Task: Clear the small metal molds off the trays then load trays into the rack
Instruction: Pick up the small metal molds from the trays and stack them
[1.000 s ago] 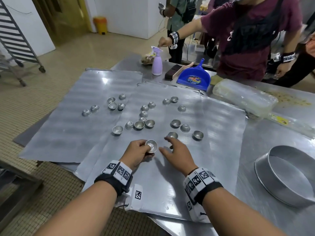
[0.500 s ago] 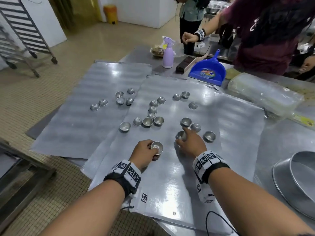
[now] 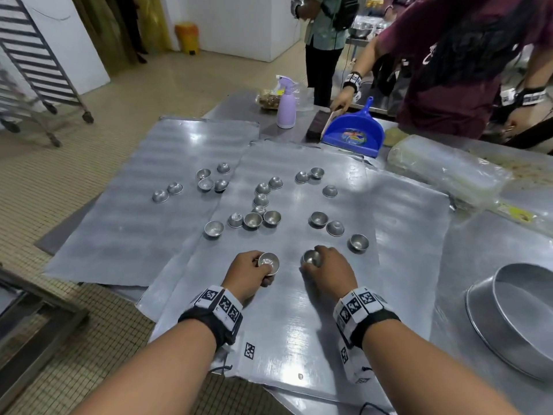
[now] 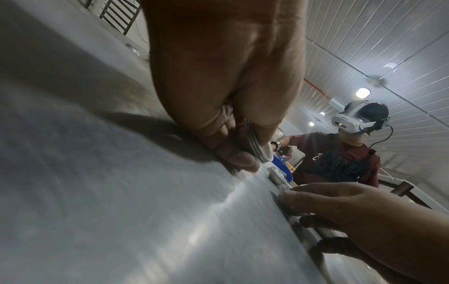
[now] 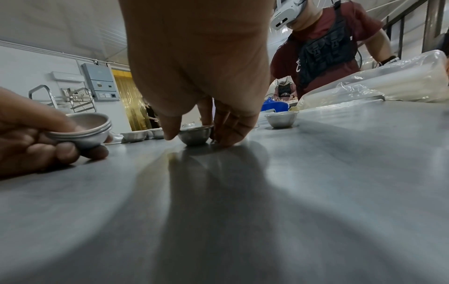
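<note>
Several small metal molds (image 3: 253,220) lie scattered over the overlapping flat metal trays (image 3: 299,339). My left hand (image 3: 263,269) grips a short stack of nested molds (image 3: 269,261), tilted just above the middle tray; the stack's rims show in the left wrist view (image 4: 253,143) and the right wrist view (image 5: 82,130). My right hand (image 3: 314,262) pinches a single mold (image 3: 311,257) between thumb and fingers. That mold (image 5: 195,135) sits upright on the tray surface, a hand's width right of the stack.
A left tray (image 3: 134,235) and a right tray (image 3: 413,235) flank the middle one. A round cake pan (image 3: 523,324) sits at right. Behind are a blue dustpan (image 3: 353,136), spray bottle (image 3: 286,106), plastic-wrapped pack (image 3: 449,172) and a person (image 3: 463,70). The rack (image 3: 36,70) stands far left.
My right hand went from lying flat beside a mold to closing its fingers round it and drawing it back toward the left hand. The left hand kept hold of its stack.
</note>
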{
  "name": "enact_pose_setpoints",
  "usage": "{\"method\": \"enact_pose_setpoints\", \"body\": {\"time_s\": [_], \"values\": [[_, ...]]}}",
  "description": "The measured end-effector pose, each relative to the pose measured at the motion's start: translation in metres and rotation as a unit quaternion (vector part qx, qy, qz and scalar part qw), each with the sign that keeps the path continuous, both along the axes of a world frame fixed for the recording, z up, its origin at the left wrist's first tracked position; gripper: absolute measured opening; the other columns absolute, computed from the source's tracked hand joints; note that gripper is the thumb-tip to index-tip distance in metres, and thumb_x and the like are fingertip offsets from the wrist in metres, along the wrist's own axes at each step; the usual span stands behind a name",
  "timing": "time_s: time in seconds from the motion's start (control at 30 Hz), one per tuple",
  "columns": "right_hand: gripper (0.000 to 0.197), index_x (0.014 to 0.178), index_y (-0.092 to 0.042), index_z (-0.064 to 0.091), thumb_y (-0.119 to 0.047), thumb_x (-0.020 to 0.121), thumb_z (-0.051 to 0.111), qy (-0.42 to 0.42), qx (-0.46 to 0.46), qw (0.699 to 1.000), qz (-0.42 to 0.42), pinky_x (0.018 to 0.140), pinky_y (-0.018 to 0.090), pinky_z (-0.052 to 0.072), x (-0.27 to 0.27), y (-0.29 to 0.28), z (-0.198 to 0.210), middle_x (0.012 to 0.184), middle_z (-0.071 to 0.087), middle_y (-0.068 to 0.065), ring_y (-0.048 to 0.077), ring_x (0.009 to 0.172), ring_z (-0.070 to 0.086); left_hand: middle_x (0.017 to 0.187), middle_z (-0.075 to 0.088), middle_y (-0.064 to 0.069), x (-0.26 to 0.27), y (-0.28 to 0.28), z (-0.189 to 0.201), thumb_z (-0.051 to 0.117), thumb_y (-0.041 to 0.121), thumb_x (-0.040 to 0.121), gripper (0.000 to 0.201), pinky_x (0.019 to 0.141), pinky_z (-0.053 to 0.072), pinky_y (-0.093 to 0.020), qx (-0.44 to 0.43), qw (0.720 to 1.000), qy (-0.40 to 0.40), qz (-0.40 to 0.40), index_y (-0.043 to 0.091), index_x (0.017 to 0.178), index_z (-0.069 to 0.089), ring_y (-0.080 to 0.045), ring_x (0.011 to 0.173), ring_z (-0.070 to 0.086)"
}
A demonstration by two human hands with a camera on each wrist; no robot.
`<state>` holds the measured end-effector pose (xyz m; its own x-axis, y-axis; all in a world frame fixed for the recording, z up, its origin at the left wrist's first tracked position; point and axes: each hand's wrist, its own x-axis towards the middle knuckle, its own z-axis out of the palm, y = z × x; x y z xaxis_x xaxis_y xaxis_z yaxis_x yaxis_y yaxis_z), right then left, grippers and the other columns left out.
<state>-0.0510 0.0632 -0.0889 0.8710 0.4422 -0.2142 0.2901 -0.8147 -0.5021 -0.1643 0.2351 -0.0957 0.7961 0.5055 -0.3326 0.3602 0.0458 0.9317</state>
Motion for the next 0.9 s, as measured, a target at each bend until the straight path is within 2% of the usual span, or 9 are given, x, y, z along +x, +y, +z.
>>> {"method": "enact_pose_setpoints", "body": {"time_s": [0.13, 0.2, 0.3, 0.4, 0.5, 0.63, 0.73, 0.83, 0.9], "values": [[0.051, 0.139, -0.021, 0.05, -0.035, 0.091, 0.061, 0.014, -0.004, 1.0, 0.01, 0.097, 0.038, 0.047, -0.013, -0.009, 0.003, 0.127, 0.058, 0.008, 0.029, 0.118, 0.055, 0.076, 0.066, -0.014, 0.0, -0.002, 0.002, 0.059, -0.008, 0.086, 0.014, 0.057, 0.052, -0.029, 0.0, 1.0, -0.003, 0.006, 0.0, 0.091, 0.07, -0.017, 0.052, 0.061], [0.055, 0.144, -0.02, 0.045, -0.032, 0.093, 0.06, 0.022, -0.004, 1.0, 0.02, 0.1, 0.037, 0.044, -0.017, -0.012, 0.005, 0.132, 0.055, 0.008, 0.028, 0.123, 0.052, 0.074, 0.064, -0.014, 0.001, -0.003, 0.004, 0.058, -0.009, 0.087, 0.014, 0.054, 0.05, -0.027, 0.0, 1.0, -0.006, 0.007, -0.003, 0.092, 0.069, -0.015, 0.049, 0.06], [0.05, 0.142, -0.016, 0.045, -0.027, 0.095, 0.057, 0.025, 0.014, 0.999, 0.025, 0.098, 0.034, 0.042, -0.025, -0.016, 0.011, 0.133, 0.054, 0.01, 0.027, 0.122, 0.052, 0.071, 0.064, -0.014, 0.0, -0.003, 0.006, 0.057, -0.01, 0.087, 0.013, 0.052, 0.049, -0.027, 0.004, 1.0, -0.006, 0.009, -0.004, 0.092, 0.068, -0.014, 0.046, 0.059], [0.051, 0.143, -0.01, 0.044, -0.028, 0.097, 0.054, 0.029, 0.05, 0.998, 0.002, 0.098, 0.033, 0.041, -0.031, -0.015, 0.016, 0.134, 0.054, 0.013, 0.03, 0.123, 0.052, 0.068, 0.062, -0.014, 0.003, -0.003, 0.006, 0.055, -0.01, 0.086, 0.015, 0.053, 0.048, -0.028, 0.014, 1.0, -0.001, 0.01, -0.001, 0.085, 0.067, -0.015, 0.045, 0.057], [0.04, 0.13, -0.012, 0.054, -0.032, 0.096, 0.058, 0.018, 0.091, 0.996, 0.001, 0.089, 0.033, 0.043, -0.038, -0.012, 0.019, 0.12, 0.059, 0.013, 0.03, 0.111, 0.057, 0.066, 0.059, -0.014, 0.006, -0.006, 0.008, 0.054, -0.012, 0.085, 0.014, 0.052, 0.048, -0.03, 0.016, 1.0, 0.004, 0.01, -0.003, 0.082, 0.065, -0.015, 0.043, 0.056], [0.052, 0.14, -0.015, 0.05, -0.038, 0.095, 0.061, 0.01, 0.146, 0.989, 0.002, 0.094, 0.031, 0.043, -0.044, -0.006, 0.026, 0.126, 0.059, 0.007, 0.023, 0.112, 0.057, 0.064, 0.057, -0.016, 0.005, -0.009, 0.016, 0.053, -0.012, 0.087, 0.015, 0.05, 0.046, -0.029, 0.0, 1.0, -0.003, 0.007, -0.003, 0.08, 0.063, -0.015, 0.041, 0.053], [0.055, 0.143, -0.017, 0.047, -0.04, 0.095, 0.061, 0.002, 0.172, 0.985, 0.005, 0.095, 0.029, 0.043, -0.046, -0.004, 0.03, 0.13, 0.058, 0.005, 0.019, 0.114, 0.056, 0.068, 0.063, -0.014, 0.005, -0.012, 0.022, 0.058, -0.007, 0.089, 0.011, 0.057, 0.053, -0.034, -0.031, 0.999, -0.02, 0.022, -0.003, 0.085, 0.067, -0.018, 0.051, 0.064], [0.057, 0.146, -0.016, 0.044, -0.038, 0.096, 0.061, 0.0, 0.195, 0.981, 0.015, 0.095, 0.025, 0.039, -0.05, -0.001, 0.037, 0.135, 0.055, 0.003, 0.017, 0.119, 0.053, 0.077, 0.069, -0.013, 0.007, -0.015, 0.024, 0.058, -0.001, 0.091, 0.013, 0.076, 0.059, -0.041, -0.058, 0.998, -0.028, 0.028, -0.003, 0.093, 0.071, -0.019, 0.063, 0.071], [0.056, 0.145, -0.017, 0.045, -0.038, 0.096, 0.062, 0.0, 0.207, 0.978, 0.021, 0.095, 0.024, 0.038, -0.051, 0.001, 0.04, 0.136, 0.055, 0.002, 0.016, 0.12, 0.053, 0.084, 0.071, -0.016, 0.008, -0.018, 0.027, 0.058, 0.002, 0.091, 0.016, 0.082, 0.059, -0.042, -0.077, 0.996, -0.028, 0.018, -0.001, 0.094, 0.073, -0.02, 0.07, 0.072]]}}
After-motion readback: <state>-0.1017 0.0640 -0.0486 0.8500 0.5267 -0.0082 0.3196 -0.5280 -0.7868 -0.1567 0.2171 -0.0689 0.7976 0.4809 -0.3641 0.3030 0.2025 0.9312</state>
